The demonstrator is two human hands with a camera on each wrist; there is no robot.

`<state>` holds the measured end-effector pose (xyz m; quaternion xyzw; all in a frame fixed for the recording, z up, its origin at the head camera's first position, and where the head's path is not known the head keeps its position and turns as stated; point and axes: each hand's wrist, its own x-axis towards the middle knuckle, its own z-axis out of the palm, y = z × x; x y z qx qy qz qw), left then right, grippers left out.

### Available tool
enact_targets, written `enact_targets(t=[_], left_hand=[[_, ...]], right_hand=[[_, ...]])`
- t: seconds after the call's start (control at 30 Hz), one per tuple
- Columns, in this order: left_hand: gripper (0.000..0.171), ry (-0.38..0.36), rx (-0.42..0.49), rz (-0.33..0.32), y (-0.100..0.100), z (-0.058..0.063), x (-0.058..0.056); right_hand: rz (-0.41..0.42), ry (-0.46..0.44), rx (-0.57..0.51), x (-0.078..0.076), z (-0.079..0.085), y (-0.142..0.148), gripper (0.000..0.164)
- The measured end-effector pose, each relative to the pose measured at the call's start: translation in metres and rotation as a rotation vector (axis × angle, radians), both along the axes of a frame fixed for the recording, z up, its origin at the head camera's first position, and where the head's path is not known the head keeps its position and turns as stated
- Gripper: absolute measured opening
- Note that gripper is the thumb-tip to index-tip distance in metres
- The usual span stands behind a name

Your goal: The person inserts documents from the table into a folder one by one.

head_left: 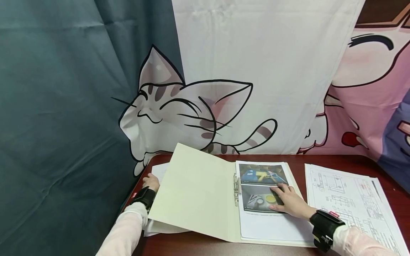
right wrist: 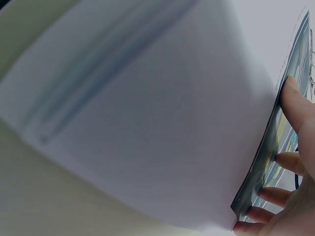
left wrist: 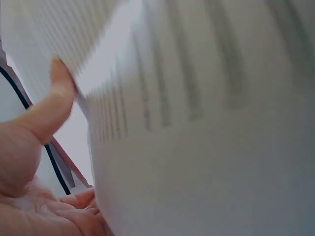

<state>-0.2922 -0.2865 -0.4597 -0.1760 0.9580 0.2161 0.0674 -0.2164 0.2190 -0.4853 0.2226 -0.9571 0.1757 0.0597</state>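
Observation:
At the left edge of the table my left hand (head_left: 151, 182) holds the edge of some printed sheets (head_left: 159, 170), which lie partly under the raised cover of a cream folder (head_left: 195, 192). In the left wrist view the thumb rests along the printed sheet (left wrist: 162, 162), and the other fingers curl at its edge with their tips hidden. My right hand (head_left: 293, 202) lies with spread fingers on the top page (head_left: 266, 224) in the folder, over its two printed photos. A metal clip (head_left: 237, 190) sits along the folder's spine.
Sheets with line drawings (head_left: 349, 202) lie to the right of the folder, beside my right wrist. More paper (head_left: 163, 227) shows below the cover. The dark red table (head_left: 179, 245) meets a cat-printed curtain (head_left: 205, 117) at the back.

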Motion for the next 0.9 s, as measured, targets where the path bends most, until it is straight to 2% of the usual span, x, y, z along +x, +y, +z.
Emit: enact_targets(t=[0.1, 0.2, 0.37, 0.53, 0.67, 0.77, 0.9], left_hand=[[0.056, 0.044, -0.021, -0.024, -0.002, 0.008, 0.004], [0.049, 0.074, -0.102, -0.071, -0.005, 0.012, 0.005], [0.019, 0.128, -0.190, -0.086, -0.009, 0.017, 0.003], [0.031, 0.183, -0.227, -0.085, -0.009, 0.019, 0.002], [0.032, 0.247, -0.286, -0.105, -0.007, 0.022, 0.003], [0.031, 0.270, -0.309, -0.102, -0.003, 0.032, 0.006], [0.032, 0.305, -0.308, -0.095, 0.001, 0.056, 0.011]], right_hand=[[0.001, 0.000, 0.003, 0.000, 0.000, 0.000, 0.071], [0.000, -0.001, 0.001, 0.001, 0.000, 0.000, 0.071], [-0.005, -0.001, -0.003, 0.001, 0.000, -0.001, 0.071], [0.000, 0.006, 0.009, 0.000, 0.000, 0.000, 0.072], [0.001, 0.011, 0.002, 0.000, 0.000, 0.001, 0.071], [0.003, 0.006, -0.003, 0.002, 0.000, 0.001, 0.070], [0.009, 0.004, 0.003, 0.001, -0.001, 0.001, 0.070]])
